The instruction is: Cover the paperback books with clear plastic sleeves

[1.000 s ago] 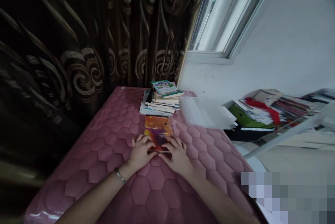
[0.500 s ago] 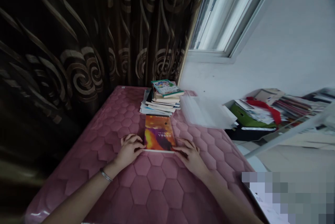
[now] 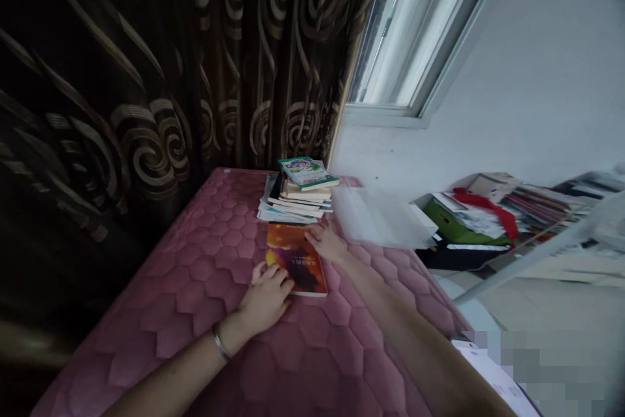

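Note:
A paperback book (image 3: 289, 244) with an orange, yellow and dark purple cover lies flat on the pink quilted mattress (image 3: 293, 345). Its printed title reads as Chinese characters. My left hand (image 3: 267, 293), a silvery bracelet at its wrist, curls over the book's near left corner, its fingers bent on the cover. At the far right edge, my right hand (image 3: 326, 241) grips the book with its fingertips on the cover; the thumb is hard to make out. Just beyond the book stands an uneven stack of books (image 3: 303, 199), topped by a green-edged book (image 3: 308, 172) with a colourful cover.
Clear plastic sheeting (image 3: 381, 218) lies right of the stack. Beyond the mattress's right side are piled papers (image 3: 541, 205), a green item (image 3: 444, 222) and a red strip (image 3: 488, 212). A dark patterned curtain (image 3: 166, 131) hangs left; a window (image 3: 405, 46) is above right.
My left hand has moved right onto the book's near left corner. My right hand has gone from the near right corner up to the far right edge. The view has shifted slightly.

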`<state>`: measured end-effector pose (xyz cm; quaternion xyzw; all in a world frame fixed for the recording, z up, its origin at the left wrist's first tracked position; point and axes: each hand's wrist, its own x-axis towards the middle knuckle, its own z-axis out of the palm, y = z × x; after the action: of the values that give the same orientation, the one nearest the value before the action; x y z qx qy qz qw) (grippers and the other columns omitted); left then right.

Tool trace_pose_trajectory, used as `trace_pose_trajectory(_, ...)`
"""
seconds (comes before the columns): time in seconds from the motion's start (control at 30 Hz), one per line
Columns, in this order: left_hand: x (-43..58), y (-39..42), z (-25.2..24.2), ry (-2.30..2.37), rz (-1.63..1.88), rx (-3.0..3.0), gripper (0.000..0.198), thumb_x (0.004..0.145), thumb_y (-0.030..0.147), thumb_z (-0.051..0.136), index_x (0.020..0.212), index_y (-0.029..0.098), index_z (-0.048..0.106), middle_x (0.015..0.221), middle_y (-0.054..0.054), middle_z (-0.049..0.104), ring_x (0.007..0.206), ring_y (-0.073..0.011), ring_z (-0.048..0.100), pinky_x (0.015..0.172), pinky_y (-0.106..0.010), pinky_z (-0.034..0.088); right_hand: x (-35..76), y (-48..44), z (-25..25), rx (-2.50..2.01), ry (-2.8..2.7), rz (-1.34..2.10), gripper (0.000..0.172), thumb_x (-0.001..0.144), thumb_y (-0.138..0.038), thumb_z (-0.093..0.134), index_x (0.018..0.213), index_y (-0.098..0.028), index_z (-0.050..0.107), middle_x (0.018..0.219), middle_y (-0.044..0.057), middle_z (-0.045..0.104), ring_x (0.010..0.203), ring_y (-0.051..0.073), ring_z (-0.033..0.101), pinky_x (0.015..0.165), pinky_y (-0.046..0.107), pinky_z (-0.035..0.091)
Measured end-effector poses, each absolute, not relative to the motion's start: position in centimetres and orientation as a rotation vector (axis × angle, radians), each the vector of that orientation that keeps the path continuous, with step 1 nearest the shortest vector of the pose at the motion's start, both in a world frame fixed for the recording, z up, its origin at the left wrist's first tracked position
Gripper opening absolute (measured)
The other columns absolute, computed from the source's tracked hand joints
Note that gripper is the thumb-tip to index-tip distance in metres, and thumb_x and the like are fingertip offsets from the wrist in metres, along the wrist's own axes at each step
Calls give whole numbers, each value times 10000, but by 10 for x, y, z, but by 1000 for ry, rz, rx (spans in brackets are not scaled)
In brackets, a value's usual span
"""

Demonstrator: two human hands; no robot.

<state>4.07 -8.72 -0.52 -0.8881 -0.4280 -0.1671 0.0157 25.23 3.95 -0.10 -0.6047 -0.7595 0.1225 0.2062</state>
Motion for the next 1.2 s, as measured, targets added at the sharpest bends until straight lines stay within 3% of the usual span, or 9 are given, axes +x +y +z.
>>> trace_pose_trajectory(0.2,43,-80,-11,-1278,-444,-2719,225,915,168,494,1089,247,613,1015,-58,625,1042,-226,514,1030,-486,270,225,86,4,-1786,-2151,400,308,936,-410,440,1072,-255,668,1247,63,622,1169,259,526,963,454,405)
trace_pose_trajectory(0.4,27,-83,-13,-1265,-452,-2734,233,907,136,506,1055,265,632,1046,-36,635,1048,-206,510,1066,-472,232,233,78,2,-1930,-2102,389,333,908,-461,462,1082,-277,678,1217,81,643,1174,325,528,940,562,387)
trace_pose_trajectory(0.5,10,-81,-14,-1296,-476,-2717,293,900,104,499,1089,286,630,1080,-31,647,1107,-211,493,1067,-484,209,252,60,0,-1982,-2072,368,331,882,-451,502,1084,-269,691,1175,98,668,1119,327,577,911,513,421)
trace_pose_trajectory(0.63,-14,-54,-14,-1354,-559,-2693,347,868,59,515,1037,319,672,1122,-22,650,1139,-226,483,1037,-511,218,280,30,-7,-2025,-2007,358,308,894,-414,486,937,-230,729,965,87,734,900,256,680,725,318,475)
trace_pose_trajectory(0.8,-21,8,-19,-1456,-712,-2669,362,837,50,525,938,336,722,1122,-15,654,1109,-227,502,997,-489,299,299,0,-28,-1976,-1793,355,359,859,-420,528,643,-173,674,641,63,693,631,196,661,504,239,364)
trace_pose_trajectory(1.0,-15,38,-35,-1517,-966,-2800,395,827,10,448,952,265,723,1122,-11,638,1001,-146,593,911,-291,467,302,-11,-46,-1773,-1640,461,311,827,-385,523,643,-171,655,658,62,706,608,200,643,503,246,373)
trace_pose_trajectory(1.2,-12,32,-34,-1733,-1103,-2771,479,768,-58,399,943,234,736,1187,-31,633,1067,-144,612,970,-288,473,305,-8,-48,-1790,-1657,495,320,835,-402,503,688,-179,679,696,76,718,657,227,661,550,269,414)
